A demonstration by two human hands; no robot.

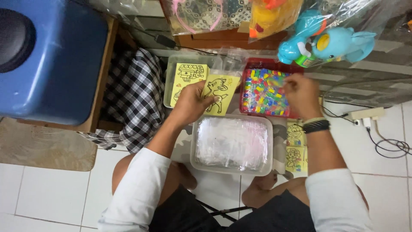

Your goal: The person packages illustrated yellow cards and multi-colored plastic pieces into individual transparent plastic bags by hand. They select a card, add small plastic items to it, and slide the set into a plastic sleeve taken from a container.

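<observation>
Your knees and white sleeves fill the near edge, above white floor tiles. Just beyond them sits a clear plastic tub [266, 165] packed with small transparent bags [231, 141]. Your left hand [191, 103] is raised over its far left corner, thumb and fingers pressed onto a yellow card [223, 92] with a black outline of an animal; the card tilts slightly and overlaps the far rim of the tub. Farther left, a second clear tray [168, 86] holds another yellow card [189, 79] with a line drawing. Your right hand [300, 92], with a dark band at the wrist [315, 125], hovers over a red tray [257, 63] full of small coloured tubes [264, 92]; the fingers curl downward, but you cannot tell whether they pinch anything. Near that wrist, more yellow cards [295, 148] lie on the floor just right of the tub. A checked cloth [133, 99] lies to the left, beside a blue container [56, 60], and bagged blue toys [326, 43] hang at the far right.
</observation>
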